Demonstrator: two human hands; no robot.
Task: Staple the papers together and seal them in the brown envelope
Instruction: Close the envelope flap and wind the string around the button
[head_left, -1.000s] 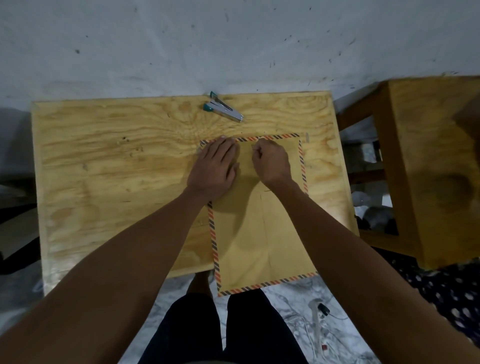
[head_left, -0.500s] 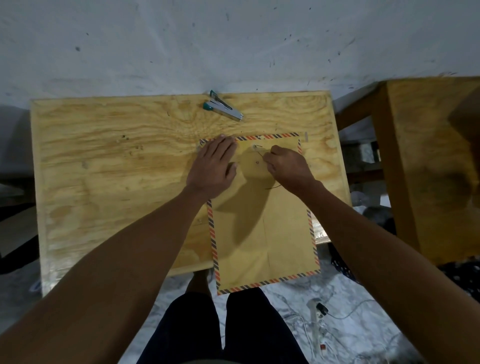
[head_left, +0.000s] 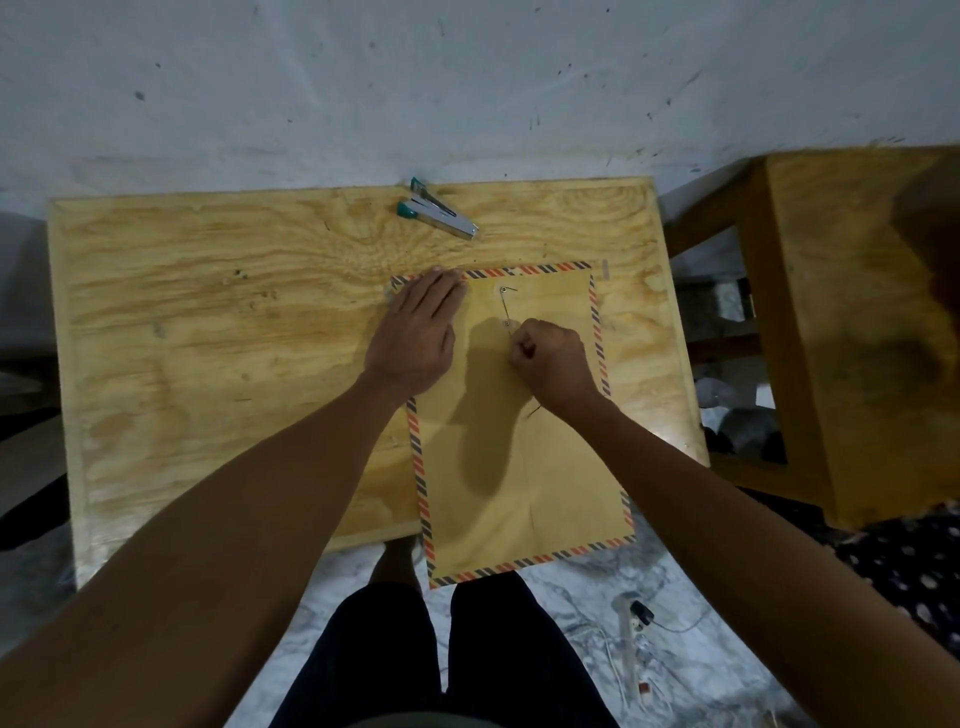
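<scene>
Can't see the papers at all, presumably nothing to point at there. Brown envelope (head_left: 524, 447) lying flat on the plywood table (head_left: 218, 332), bottom edge hanging off the near side. Left hand (head_left: 415, 332) pressing flat, fingers straight. Right hand (head_left: 553, 358) curled, pinching the closure string (head_left: 505, 306) near the 2 buttons. Versus 0.5 s ago: right hand pulled lower, string now showing. Stapler (head_left: 439, 214) unmoved.

Person: both forearms bare, no sleeves in view. Left hand (head_left: 415, 332) and right hand (head_left: 553, 364) bare; no rings, watch or gloves visible. Dark trousers or shorts (head_left: 441, 660) on legs. One bare foot (head_left: 392, 564) visible.
</scene>
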